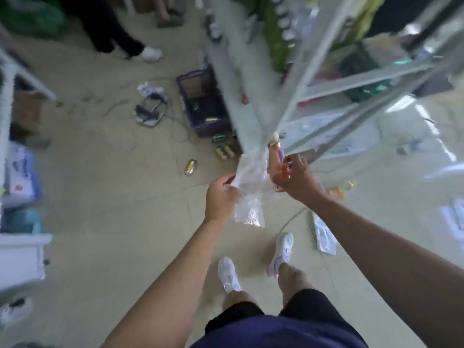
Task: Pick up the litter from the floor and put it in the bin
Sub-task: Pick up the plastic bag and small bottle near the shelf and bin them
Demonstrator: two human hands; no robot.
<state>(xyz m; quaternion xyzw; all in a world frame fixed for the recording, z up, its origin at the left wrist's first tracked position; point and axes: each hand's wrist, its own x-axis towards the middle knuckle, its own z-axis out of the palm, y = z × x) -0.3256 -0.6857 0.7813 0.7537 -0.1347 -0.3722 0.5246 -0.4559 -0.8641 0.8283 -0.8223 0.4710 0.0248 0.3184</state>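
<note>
**Both hands hold litter**

The left hand (221,195) grips a crumpled clear plastic bag (249,209). Close beside it, the right hand (296,178) is curled round an orange-and-purple bottle (275,158). A can (190,167) lies on the floor (113,197) ahead, and a flat plastic packet (324,236) lies near the right shoe (282,252).

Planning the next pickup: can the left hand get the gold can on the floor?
Probably not yet: left hand grips a crumpled clear plastic bag, though nothing lies over the gold can.
</note>
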